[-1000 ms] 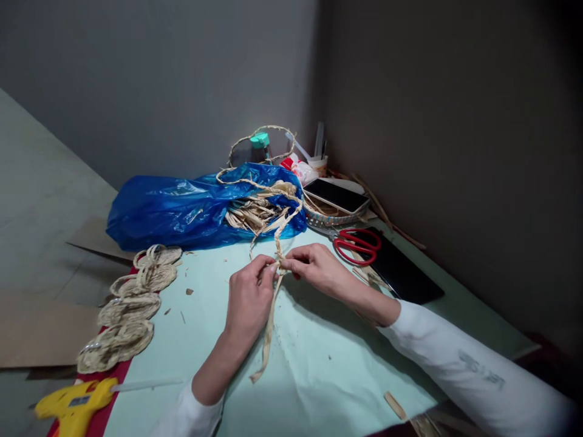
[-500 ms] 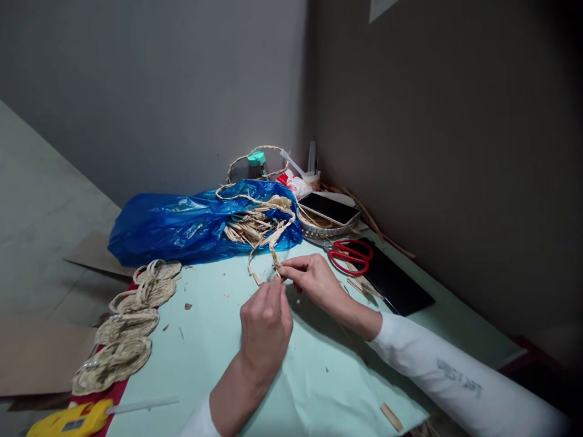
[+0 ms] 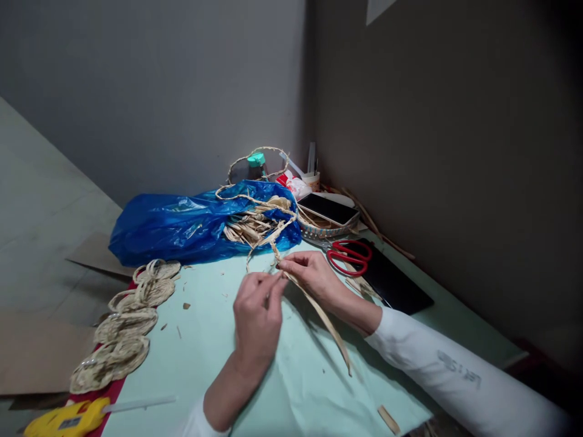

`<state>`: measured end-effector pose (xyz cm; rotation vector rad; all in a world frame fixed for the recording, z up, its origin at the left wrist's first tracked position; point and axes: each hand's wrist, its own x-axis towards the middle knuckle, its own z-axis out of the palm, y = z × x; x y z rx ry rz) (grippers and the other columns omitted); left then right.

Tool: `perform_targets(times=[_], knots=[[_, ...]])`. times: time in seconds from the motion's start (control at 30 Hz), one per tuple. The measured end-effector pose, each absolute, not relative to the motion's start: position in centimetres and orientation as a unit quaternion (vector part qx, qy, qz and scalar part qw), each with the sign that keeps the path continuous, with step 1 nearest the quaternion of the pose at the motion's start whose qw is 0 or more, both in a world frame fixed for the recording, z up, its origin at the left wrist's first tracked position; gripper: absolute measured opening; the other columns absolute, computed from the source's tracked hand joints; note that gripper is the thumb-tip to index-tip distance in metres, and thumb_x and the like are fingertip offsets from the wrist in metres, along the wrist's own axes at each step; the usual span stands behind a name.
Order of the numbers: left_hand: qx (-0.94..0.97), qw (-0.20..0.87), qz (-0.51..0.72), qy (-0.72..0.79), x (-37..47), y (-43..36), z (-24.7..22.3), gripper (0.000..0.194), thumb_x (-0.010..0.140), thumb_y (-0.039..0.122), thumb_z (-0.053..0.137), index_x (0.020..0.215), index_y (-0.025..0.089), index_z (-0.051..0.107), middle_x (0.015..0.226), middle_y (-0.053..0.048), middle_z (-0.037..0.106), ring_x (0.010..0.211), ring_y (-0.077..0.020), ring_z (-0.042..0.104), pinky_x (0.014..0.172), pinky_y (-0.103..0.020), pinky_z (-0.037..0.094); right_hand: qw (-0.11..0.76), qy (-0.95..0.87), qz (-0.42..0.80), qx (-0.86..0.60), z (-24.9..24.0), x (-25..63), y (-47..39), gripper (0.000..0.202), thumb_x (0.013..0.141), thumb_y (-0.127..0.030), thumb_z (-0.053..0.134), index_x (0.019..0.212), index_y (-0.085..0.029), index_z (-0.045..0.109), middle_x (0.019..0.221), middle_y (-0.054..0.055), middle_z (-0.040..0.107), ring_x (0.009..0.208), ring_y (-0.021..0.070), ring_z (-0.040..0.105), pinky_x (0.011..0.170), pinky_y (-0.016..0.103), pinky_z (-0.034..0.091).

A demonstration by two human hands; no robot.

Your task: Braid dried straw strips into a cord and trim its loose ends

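Head view: the left hand (image 3: 259,315) and right hand (image 3: 312,273) have fingers (image 3: 291,263) clamped on the straw cord (image 3: 274,247), nearer than the blue bag (image 3: 175,227).

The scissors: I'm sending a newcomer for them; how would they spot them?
Find the big blue plastic bag, then the basket at its right end, with a phone on top. Just nearer the camera, partly over a flat black slab, lie the scissors; only they have red loop handles.
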<state>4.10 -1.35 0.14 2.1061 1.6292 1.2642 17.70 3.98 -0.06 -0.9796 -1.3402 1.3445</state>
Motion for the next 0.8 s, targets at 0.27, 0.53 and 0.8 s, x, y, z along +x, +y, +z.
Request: perform_targets(times=[0.27, 0.53, 0.8], knots=[[0.478, 0.591, 0.47, 0.448, 3.8, 0.8, 0.3, 0.025, 0.083, 0.037, 0.062, 0.092, 0.015, 0.063, 0.067, 0.004, 0.049, 0.05, -0.0061, 0.041, 0.047, -0.018, 0.032, 0.433, -0.6, 0.569, -0.359, 0.0, 17.5, 3.3, 0.024, 0.086, -0.032, 0.052, 0.073, -0.016, 0.064, 0.064, 0.001, 0.061, 0.062, 0.0153, 0.055, 0.062, 0.026, 0.04], [0.533, 0.496, 0.442, 0.524, 2.9, 0.6, 0.3, 0.024, 0.078, 0.037, 0.064, 0.068, 0.015, 0.062, 0.057, 0.005, 0.04, 0.05, -0.0083, 0.03, 0.046, -0.022, 0.021, 0.32, -0.764, 0.341, -0.445, 1.1, 18.4, 2.3, 0.018, 0.092, -0.024, 0.044, 0.107, -0.017, 0.052, 0.074, 0.002, 0.062, 0.069, 0.0166, 0.054, 0.063, 0.025, 0.033], [0.557, 0.505, 0.416, 0.513, 3.0, 0.1, 0.7, 0.029, 0.079, 0.033, 0.062, 0.057, 0.016, 0.053, 0.055, 0.005, 0.036, 0.053, -0.0094, 0.028, 0.049, -0.024, 0.02, 0.305, -0.783, 0.342, -0.422, 2.2, 19.6, 3.5, 0.027, 0.091, -0.042, 0.051, 0.082, -0.018, 0.059, 0.077, 0.002, 0.059, 0.071, 0.0146, 0.05, 0.063, 0.026, 0.031]])
